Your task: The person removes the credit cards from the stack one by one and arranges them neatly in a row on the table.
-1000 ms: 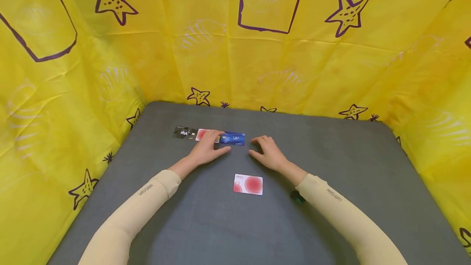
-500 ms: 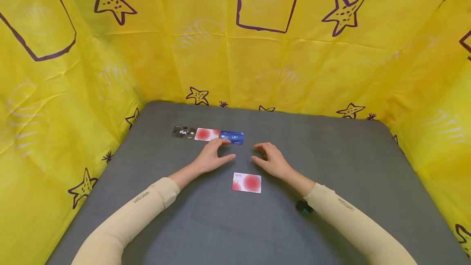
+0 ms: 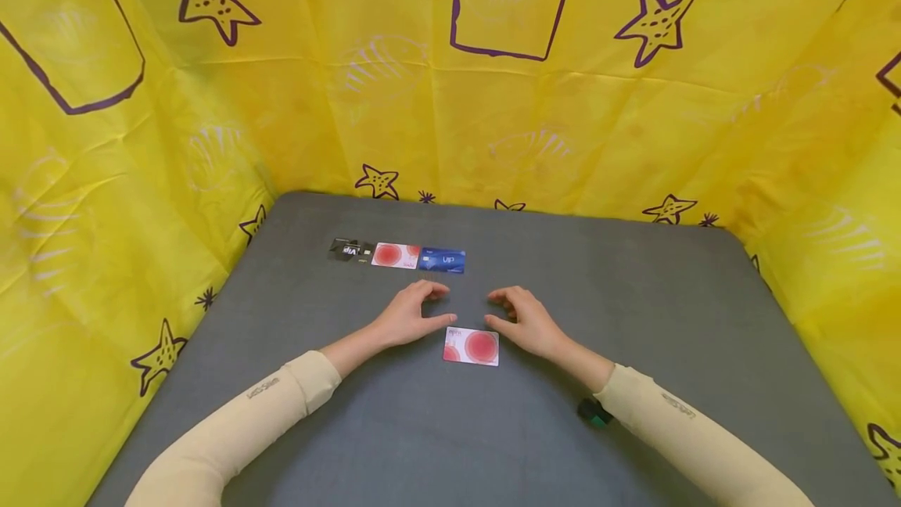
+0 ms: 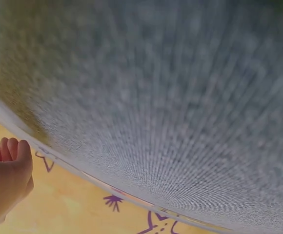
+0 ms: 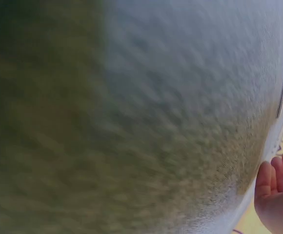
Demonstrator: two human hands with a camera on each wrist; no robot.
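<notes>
In the head view a white card with red circles lies flat near the middle of the grey table. My left hand is just up and left of it, thumb tip close to its upper left corner, fingers loosely bent around nothing. On the card's other side my right hand holds nothing either, its thumb pointing toward the card. Farther back three cards lie in a row: a black VIP card, a red-and-white card and a blue VIP card. Both wrist views show mostly blurred table surface.
The grey table has yellow cloth with purple star drawings hanging along its back and sides. A small dark object with a green part shows beside the right sleeve.
Both hands have drawn back from the card row toward the near red-and-white card. The left hand has come off the row, leaving all three cards there uncovered.
</notes>
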